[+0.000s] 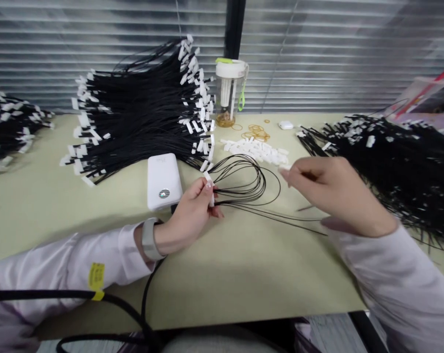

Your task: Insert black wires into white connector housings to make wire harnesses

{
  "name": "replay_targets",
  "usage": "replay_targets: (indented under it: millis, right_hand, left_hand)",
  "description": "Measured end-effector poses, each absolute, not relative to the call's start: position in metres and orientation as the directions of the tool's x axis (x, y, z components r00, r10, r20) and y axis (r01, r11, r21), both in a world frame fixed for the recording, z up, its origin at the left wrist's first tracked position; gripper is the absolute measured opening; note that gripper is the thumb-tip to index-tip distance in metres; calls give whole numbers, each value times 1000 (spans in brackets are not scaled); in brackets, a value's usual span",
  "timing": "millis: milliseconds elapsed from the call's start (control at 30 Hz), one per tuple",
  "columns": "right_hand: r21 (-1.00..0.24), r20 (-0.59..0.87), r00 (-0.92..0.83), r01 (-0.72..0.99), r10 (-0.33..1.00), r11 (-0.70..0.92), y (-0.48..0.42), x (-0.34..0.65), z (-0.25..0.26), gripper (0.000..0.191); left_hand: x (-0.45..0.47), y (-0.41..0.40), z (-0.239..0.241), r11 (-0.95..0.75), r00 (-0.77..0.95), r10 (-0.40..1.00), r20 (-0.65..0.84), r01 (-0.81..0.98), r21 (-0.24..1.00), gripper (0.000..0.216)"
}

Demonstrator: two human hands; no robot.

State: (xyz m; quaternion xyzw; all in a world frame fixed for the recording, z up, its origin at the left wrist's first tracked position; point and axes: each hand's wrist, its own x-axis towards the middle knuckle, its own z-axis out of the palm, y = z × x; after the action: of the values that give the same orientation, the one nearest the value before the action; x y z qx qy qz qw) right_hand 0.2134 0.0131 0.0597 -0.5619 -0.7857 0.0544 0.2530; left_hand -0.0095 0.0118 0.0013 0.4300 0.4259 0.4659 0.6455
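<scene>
My left hand (pixel 194 211) is closed in a pinch on a small bunch of thin black cables (pixel 251 184) with white tags at their ends; the cables loop out to the right over the table. My right hand (pixel 328 189) hovers right of the loop, fingers curled, thumb and forefinger pinching a small white tag (pixel 283 169). A heap of loose white tags (pixel 257 148) lies just behind the loop.
A big fan of tagged black cables (pixel 141 113) lies at the back left, another pile (pixel 387 157) at the right, a third (pixel 9 127) at the far left. A white power bank (pixel 163 181), a clear bottle (pixel 230 90), rubber bands (pixel 257 131) and a white earbud case (pixel 285 125) sit on the greenish table (pixel 225 274).
</scene>
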Motion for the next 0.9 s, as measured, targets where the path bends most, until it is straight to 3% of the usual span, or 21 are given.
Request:
replay_targets:
  millis: [100,167,300,500,600,767,900]
  right_hand:
    - [-411,-36,-436,827,899,384,15,222,56,37]
    - [-425,-104,-519,794,849,433,15,217,50,33]
    - [-416,-77,-583,756,809,506,13,199,43,31]
    - [-450,-105,-576,755,811,478,8,194,45,27]
    - [-405,-84,-574,767,814,499,8,193,44,24]
    - [-433,0,-517,772,856,466,11,201,45,23]
    - [-308,26,-433,854,901,420,12,208,50,19]
  left_hand:
    - [-9,13,3,254,195,960,-203,-294,921,15]
    - [-8,13,4,275,192,956,-223,-309,911,15]
    - [-8,14,6,288,188,953,-238,-316,904,16]
    - [-8,13,7,305,195,948,-253,-320,897,16]
    - [-8,13,7,303,192,949,-252,-316,899,17]
    - [-8,13,7,279,172,956,-237,-295,914,16]
    - [-8,14,6,288,179,953,-243,-297,910,15]
